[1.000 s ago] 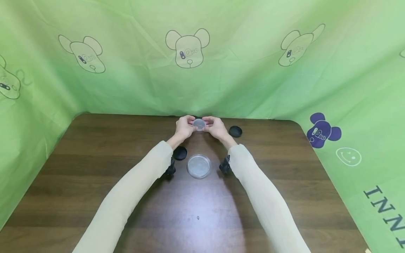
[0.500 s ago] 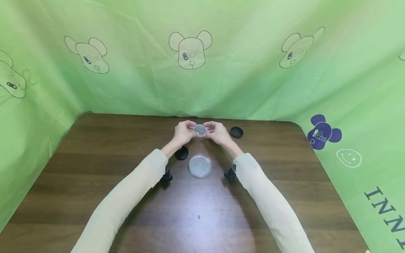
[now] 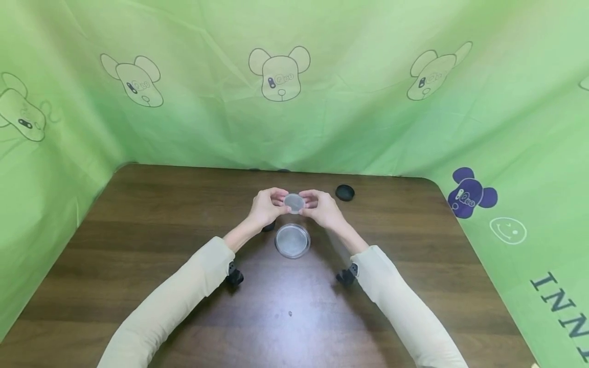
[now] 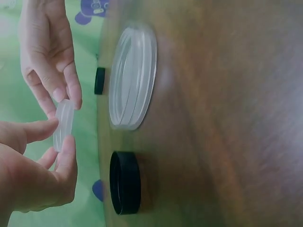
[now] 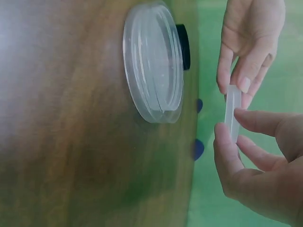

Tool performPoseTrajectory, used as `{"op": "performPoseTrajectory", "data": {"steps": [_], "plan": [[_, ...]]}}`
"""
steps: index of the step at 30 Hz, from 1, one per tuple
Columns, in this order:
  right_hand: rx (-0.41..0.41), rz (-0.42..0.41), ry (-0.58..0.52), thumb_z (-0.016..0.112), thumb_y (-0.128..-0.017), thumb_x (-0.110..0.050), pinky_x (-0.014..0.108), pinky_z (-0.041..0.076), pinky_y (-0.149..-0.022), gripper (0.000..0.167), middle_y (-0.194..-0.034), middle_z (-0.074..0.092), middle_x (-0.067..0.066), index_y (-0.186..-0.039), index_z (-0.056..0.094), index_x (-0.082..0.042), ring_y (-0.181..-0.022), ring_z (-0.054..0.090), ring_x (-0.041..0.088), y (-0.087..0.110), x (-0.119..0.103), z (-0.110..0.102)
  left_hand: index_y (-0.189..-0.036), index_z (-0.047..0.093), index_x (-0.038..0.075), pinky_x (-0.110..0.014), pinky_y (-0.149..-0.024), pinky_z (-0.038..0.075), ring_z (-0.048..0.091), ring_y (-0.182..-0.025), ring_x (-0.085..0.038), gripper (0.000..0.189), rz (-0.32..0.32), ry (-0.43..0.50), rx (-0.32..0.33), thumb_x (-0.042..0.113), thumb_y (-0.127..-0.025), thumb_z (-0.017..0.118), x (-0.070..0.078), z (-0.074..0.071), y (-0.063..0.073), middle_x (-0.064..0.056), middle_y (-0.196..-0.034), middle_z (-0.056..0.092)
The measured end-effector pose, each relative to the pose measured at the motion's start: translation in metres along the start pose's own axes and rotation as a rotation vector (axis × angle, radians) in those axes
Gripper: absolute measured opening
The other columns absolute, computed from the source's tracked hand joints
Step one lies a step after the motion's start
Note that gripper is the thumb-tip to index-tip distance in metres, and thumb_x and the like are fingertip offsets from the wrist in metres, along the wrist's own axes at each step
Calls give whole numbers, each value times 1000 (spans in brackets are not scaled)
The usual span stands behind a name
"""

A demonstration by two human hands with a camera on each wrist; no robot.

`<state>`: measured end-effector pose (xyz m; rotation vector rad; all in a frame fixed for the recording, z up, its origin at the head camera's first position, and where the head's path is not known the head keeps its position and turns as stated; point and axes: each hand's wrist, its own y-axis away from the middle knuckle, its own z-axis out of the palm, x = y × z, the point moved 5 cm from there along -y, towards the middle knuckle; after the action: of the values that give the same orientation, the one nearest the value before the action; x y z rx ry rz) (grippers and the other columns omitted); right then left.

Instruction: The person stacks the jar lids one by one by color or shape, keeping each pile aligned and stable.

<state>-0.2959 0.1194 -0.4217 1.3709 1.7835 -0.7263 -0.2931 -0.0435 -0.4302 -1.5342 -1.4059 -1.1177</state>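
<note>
Both hands hold a small clear round dish [image 3: 294, 203], like a petri dish, above the table. My left hand [image 3: 266, 209] pinches its left edge between thumb and fingers. On the opposite edge, my right hand [image 3: 324, 210] has the same kind of grip. Just nearer to me lies a larger clear petri dish [image 3: 292, 241], flat on the table. The left wrist view shows the small dish [image 4: 64, 124] tilted on edge, raised off the tabletop. A black round cap [image 4: 125, 183] sits below the left hand, which partly hides it in the head view.
Another black round cap [image 3: 345, 192] lies to the right of the right hand, toward the back of the brown wooden table [image 3: 405, 245]. A green printed curtain [image 3: 349, 128] hangs along the table's far edge and sides.
Both hands have drawn the small dish from the table's far edge back toward me, close to the large dish. The left hand now covers much of the left black cap.
</note>
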Motion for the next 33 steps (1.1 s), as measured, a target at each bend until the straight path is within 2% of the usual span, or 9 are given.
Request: {"op": "performPoseTrajectory", "data": {"steps": [8,15,23,33], "plan": [[8,-1,50,73,-79,3,35,54,-82,45,-105,67,18,-122,61,5,-95,66,29,22,-3,5,-110,66,-1,-27,-77,54,65,-86,-22,38,37,0,-13,-4,-74,79,-6,5,19,-11,-96,67],[34,-2,50,75,-76,4,32,55,-77,44,-105,63,17,-118,63,3,-91,66,27,37,-5,13,-114,66,-3,-27,-72,54,65,-84,-21,41,100,-66,-37,-4,-75,78,-8,5,37,-12,-96,64],[11,-4,53,76,-76,4,31,55,-77,41,-103,62,16,-115,65,4,-90,66,26,52,-4,20,-111,68,0,-26,-71,54,63,-83,-19,38,55,-77,-67,-3,-75,79,-14,6,50,-8,-93,65],[0,-33,48,76,-76,6,27,55,-76,41,-104,59,17,-115,64,5,-89,66,25,64,-1,25,-110,67,-1,-28,-73,54,63,-85,-19,36,51,-101,-93,-3,-76,79,-17,10,60,-8,-93,65]]}}
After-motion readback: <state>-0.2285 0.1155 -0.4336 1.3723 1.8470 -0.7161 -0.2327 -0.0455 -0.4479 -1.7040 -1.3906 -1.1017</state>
